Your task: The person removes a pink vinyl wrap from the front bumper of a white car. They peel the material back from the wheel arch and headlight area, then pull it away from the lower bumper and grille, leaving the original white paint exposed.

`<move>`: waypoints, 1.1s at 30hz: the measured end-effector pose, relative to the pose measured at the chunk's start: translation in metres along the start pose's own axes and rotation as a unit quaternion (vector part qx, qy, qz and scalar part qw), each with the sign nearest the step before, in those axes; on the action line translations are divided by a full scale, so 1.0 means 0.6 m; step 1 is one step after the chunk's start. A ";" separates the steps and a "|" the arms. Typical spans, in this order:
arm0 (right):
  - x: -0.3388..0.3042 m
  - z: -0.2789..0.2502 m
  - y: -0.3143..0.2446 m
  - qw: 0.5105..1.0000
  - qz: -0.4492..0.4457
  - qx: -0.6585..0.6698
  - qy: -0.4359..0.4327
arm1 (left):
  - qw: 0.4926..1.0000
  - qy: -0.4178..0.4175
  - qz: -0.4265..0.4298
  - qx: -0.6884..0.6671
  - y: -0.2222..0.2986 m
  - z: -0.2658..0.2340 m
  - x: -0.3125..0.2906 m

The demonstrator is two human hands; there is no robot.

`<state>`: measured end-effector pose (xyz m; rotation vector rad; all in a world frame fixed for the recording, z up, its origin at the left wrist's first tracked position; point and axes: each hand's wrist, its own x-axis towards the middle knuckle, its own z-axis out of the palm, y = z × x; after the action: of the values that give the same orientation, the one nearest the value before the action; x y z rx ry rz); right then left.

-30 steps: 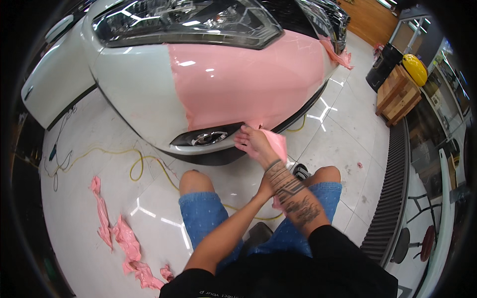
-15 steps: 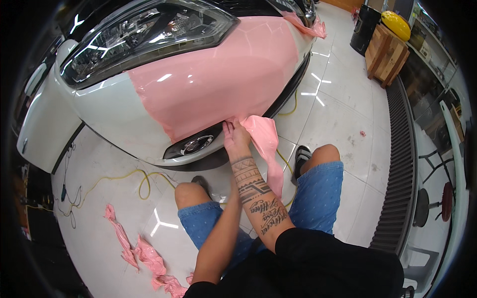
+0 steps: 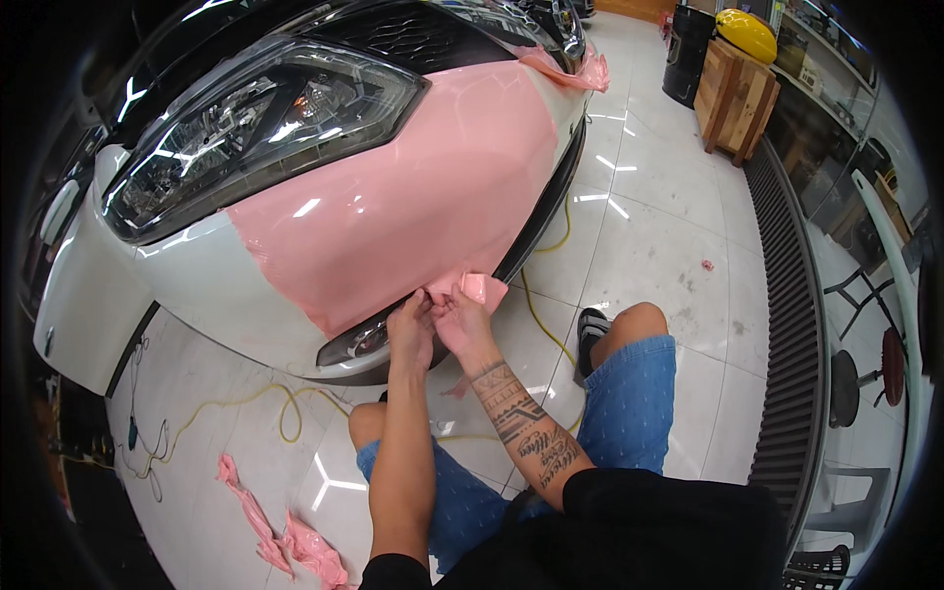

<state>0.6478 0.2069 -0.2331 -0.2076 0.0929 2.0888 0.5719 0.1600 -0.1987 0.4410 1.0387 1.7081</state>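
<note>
Pink wrap film (image 3: 423,177) covers much of a white car's front bumper, below the headlight (image 3: 265,128). Both my hands meet at the film's lower edge, beside the dark fog lamp recess (image 3: 349,344). My right hand (image 3: 462,323) is closed on the film, and a loose flap (image 3: 484,288) sticks out past its fingers. Close against it on the left, my left hand (image 3: 410,329) has its fingertips pinched at the film edge. What those fingertips hold, if anything, is hidden. Part of the fog lamp lies behind the left hand.
Crumpled pink film scraps (image 3: 313,551) lie on the tiled floor at lower left. A yellow hose (image 3: 292,413) loops across the floor beneath the car. At far right stand a wooden crate (image 3: 736,98), a black bin (image 3: 688,59) and a round stool (image 3: 843,388).
My left hand has come up beside the right one, from behind the right forearm. The long hanging film tail now shows as a short flap at my right fingers. The view has shifted.
</note>
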 end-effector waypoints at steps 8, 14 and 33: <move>-0.029 0.003 -0.019 0.999 0.009 -0.031 -0.002 | 0.987 0.056 0.036 -0.147 -0.030 0.028 0.023; -0.127 -0.105 -0.072 0.994 0.014 -0.051 -0.100 | 0.985 0.039 0.086 -0.147 -0.049 0.021 0.018; -0.029 0.005 -0.006 0.989 -0.014 -0.138 -0.056 | 0.981 0.117 0.136 -0.069 -0.046 0.068 -0.069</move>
<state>0.6588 0.1944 -0.2267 -0.2557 -0.2684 2.0758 0.6330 0.1424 -0.1903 0.3072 1.0534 2.1010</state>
